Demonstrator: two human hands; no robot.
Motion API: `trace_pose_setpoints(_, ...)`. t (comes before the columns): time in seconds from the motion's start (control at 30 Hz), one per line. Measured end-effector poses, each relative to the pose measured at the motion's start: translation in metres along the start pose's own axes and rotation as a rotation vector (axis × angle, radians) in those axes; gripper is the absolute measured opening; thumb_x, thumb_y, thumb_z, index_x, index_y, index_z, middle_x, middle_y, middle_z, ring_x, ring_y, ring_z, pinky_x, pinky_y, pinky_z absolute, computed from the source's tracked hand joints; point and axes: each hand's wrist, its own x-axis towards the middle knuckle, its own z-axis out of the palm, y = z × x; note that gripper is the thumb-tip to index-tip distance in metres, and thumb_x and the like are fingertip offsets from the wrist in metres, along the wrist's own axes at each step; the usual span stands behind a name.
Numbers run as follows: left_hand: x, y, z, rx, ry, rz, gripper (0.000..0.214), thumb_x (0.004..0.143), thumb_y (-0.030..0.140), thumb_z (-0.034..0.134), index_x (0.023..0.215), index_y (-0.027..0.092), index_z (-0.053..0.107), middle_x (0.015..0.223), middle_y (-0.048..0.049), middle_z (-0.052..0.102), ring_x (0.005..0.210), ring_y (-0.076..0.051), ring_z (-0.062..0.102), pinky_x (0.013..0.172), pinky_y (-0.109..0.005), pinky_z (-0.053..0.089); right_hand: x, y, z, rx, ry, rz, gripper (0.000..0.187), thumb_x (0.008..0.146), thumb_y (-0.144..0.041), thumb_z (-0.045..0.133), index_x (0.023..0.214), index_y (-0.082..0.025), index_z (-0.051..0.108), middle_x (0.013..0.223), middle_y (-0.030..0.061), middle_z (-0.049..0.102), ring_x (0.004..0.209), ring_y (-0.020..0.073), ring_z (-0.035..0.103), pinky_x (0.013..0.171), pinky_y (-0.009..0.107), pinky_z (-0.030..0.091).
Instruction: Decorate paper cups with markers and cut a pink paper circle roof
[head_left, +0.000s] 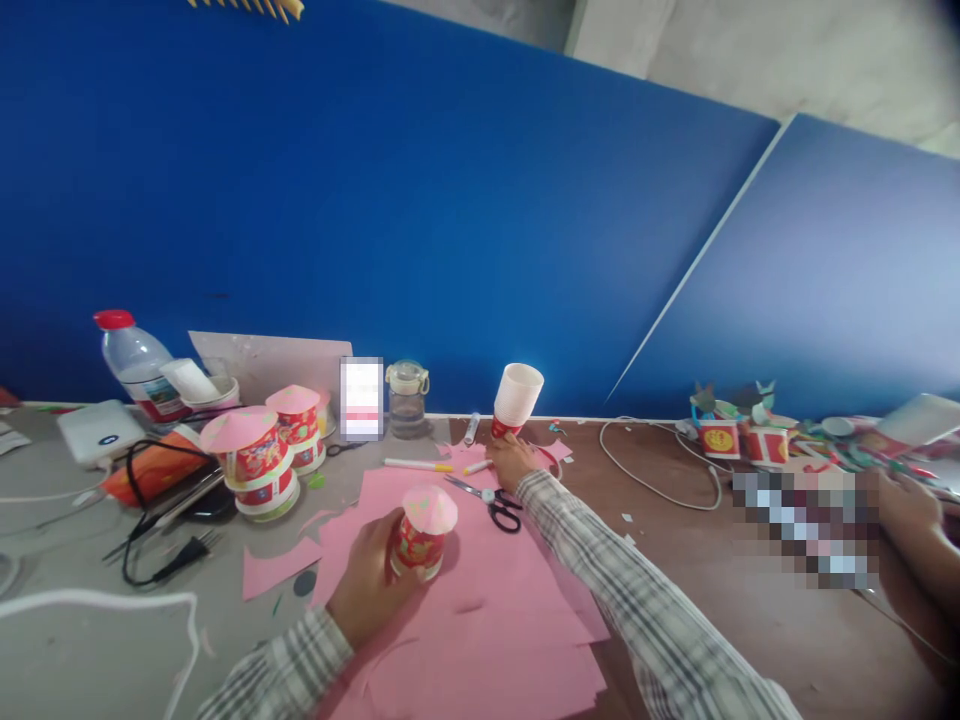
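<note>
My left hand (379, 575) is wrapped round a small red patterned paper-cup lantern (421, 540) topped with a pink paper cone, just above pink paper sheets (480, 610). Farther forward, my right hand (516, 462) has its fingers at the red base of a stack of white paper cups (517, 397), which leans to the right; the fingertips are partly hidden. Beside that hand, a yellow-and-white marker (477, 466) lies near the fingers. Black-handled scissors (495, 502) rest slightly open on the pink paper by my right wrist. Another marker (416, 465) lies to the left.
Two larger cup lanterns (259, 465) stand left, near a black cable (169, 565) and a bottle (142, 360). A glass water jar (408, 400) stands by the blue partition (450, 220). At right are decorated cups (720, 437), a white cable (660, 490) and another person's hand (911, 510).
</note>
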Motion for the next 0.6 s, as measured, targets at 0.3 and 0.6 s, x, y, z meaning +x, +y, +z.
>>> trace_pose_setpoints(0.3, 0.003, -0.001, 0.005, 0.045, 0.038, 0.061, 0.044, 0.045, 0.010, 0.059, 0.086, 0.024, 0.057, 0.083, -0.0074, 0.064, 0.084, -0.032, 0.055, 0.072, -0.045, 0.047, -0.054, -0.054, -0.009, 0.167, -0.036, -0.094, 0.015, 0.074, -0.031, 0.063, 0.075, -0.016, 0.062, 0.048, -0.0055, 0.058, 0.048, 0.0108, 0.054, 0.050, 0.020, 0.042)
trace_pose_setpoints(0.6, 0.000, -0.006, 0.001, -0.024, 0.116, 0.078, 0.061, 0.041, 0.006, 0.049, 0.099, 0.025, 0.049, 0.097, -0.0068, 0.058, 0.094, -0.033, 0.048, 0.082, -0.048, 0.038, -0.134, -0.068, 0.010, 0.493, -0.154, -0.065, 0.032, 0.073, -0.049, 0.052, 0.078, -0.019, 0.062, 0.042, -0.0080, 0.044, 0.043, 0.0116, 0.044, 0.052, 0.027, 0.046)
